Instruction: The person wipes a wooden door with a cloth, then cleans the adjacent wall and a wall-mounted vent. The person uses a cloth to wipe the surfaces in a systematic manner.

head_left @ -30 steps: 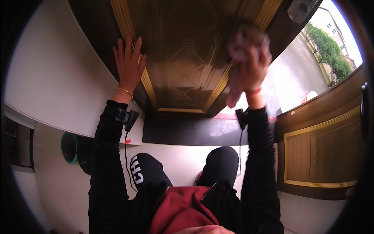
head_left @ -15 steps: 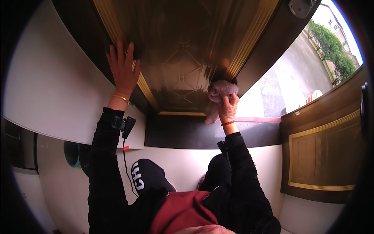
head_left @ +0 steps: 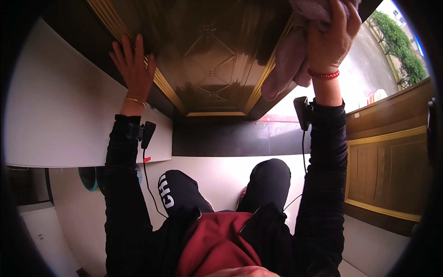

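Head view: a tall dark-brown door with gold ribbed trim and an embossed diamond pattern [head_left: 210,60] fills the upper middle, its glossy surface streaked with reflections. Left of it stretches a broad, smooth white panel [head_left: 78,106]. On the right stands a second brown door leaf with a gold-framed rectangular panel [head_left: 385,171]. Across the foot of the first door runs a glossy black floor strip [head_left: 221,136], and a clipped green hedge [head_left: 398,46] shows outdoors at upper right. Next in size is a fluffy pale-mauve cloth [head_left: 286,64], bunched at the door's right edge near the top of the view, one end hanging down; how firmly it presses there cannot be told. The person's right hand [head_left: 330,44] grasps it, fingers curled over the bunched part. The left hand [head_left: 134,64] holds nothing, its fingers spread over the gold trim on the door's left side. Smallest are a red beaded bracelet [head_left: 324,75] on the right wrist and a thin gold bangle [head_left: 135,100] on the left.
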Motion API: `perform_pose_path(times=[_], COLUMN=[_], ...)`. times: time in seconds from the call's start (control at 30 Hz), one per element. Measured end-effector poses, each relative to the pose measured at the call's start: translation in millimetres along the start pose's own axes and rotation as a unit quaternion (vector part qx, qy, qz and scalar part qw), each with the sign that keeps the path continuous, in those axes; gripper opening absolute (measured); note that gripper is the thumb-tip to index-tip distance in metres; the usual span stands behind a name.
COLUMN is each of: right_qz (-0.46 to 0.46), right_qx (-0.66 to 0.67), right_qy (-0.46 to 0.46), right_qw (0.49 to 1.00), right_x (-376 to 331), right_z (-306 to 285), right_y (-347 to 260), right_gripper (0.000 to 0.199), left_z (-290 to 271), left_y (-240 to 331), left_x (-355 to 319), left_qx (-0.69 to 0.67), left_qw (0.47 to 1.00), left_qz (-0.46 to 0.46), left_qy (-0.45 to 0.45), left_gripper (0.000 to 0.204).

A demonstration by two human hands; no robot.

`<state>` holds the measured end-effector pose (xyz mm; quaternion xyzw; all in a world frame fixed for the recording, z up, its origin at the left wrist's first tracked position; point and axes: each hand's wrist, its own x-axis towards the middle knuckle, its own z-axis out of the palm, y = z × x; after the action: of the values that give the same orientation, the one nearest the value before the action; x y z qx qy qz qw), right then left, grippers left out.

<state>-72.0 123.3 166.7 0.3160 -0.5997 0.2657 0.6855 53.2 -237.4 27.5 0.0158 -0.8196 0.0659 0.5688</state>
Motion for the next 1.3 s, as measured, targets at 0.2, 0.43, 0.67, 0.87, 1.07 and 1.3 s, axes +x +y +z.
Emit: perform_pose_path(times=[0.2,0.43,0.67,0.87,1.07,1.3], right_qz=[0.175,0.48,0.693,0.93,0.869,0.769], right_qx=[-0.001,-0.055,-0.05,0.297,0.404,0.531], right_qy=[-0.075,-0.13,-0.114,-0.13,0.02,-0.01], right_qw=[0.982,0.866,0.71,0.173,0.286,0.354], right_x=[-154,-394,-549,-556,-407,-277], right_z=[-13,-27,-10,-17,9,9], right_y=[-15,-87,-113,-96,-152,-182], right_gripper=[0.056,0.086,0.076,0.025,0.013,0.022], left_z=[1,7,14,18,17,14], left_y=[-1,-7,-25,-29,-25,-26], left_x=[-1,-7,-27,-36,-28,-30], left_qx=[-0.023,-0.033,-0.008,-0.003,-0.005,0.001], left_qw=[1.0,0.999,0.998,0.998,0.997,0.998], left_qz=[-0.002,0.009,0.04,0.024,0.04,0.035], left_qy=[0.014,0.028,0.054,0.059,0.064,0.059], left_gripper=[0.056,0.055,0.055,0.055,0.056,0.058])
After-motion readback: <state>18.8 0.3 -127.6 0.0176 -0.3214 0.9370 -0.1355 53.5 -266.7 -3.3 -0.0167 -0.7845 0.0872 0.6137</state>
